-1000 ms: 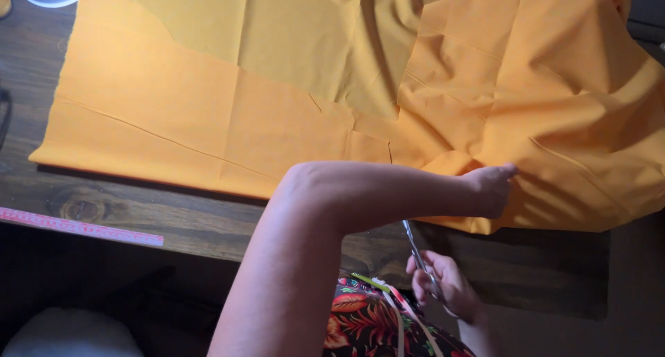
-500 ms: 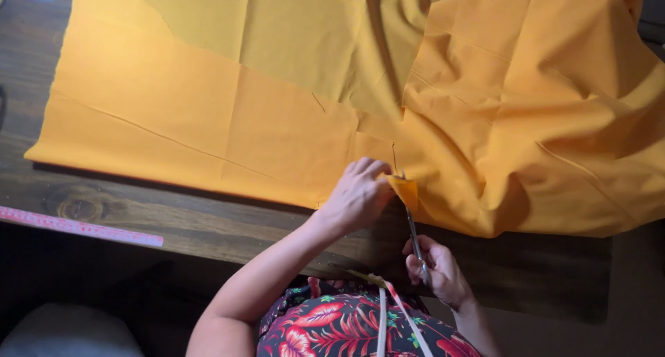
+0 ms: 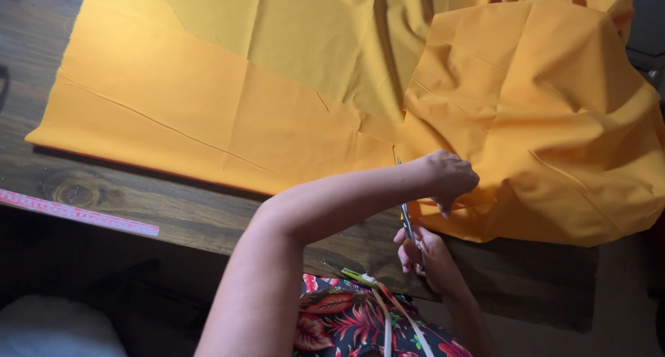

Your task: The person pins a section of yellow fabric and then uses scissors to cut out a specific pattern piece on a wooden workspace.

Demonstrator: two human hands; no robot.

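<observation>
Pink measuring tape [image 3: 76, 213] at table [image 3: 173, 204] near edge, far left, untouched. Orange fabric [image 3: 208, 114] spread flat over table, bunched in folds at right; we judge it light, soft, limp, prone to shifting, best pinched near cut line. Our left hand [image 3: 454, 178] reaches across, fingers closed on fabric edge just right of blades. Scissors [image 3: 407, 215] upright, tips in fabric. Our right hand [image 3: 426, 256] below, wrapped round scissor handles.

A dark wooden table [image 3: 173, 204] carries a large orange cloth [image 3: 277, 114] across the upper frame, and a pink measuring ruler [image 3: 76, 213] at lower left.
</observation>
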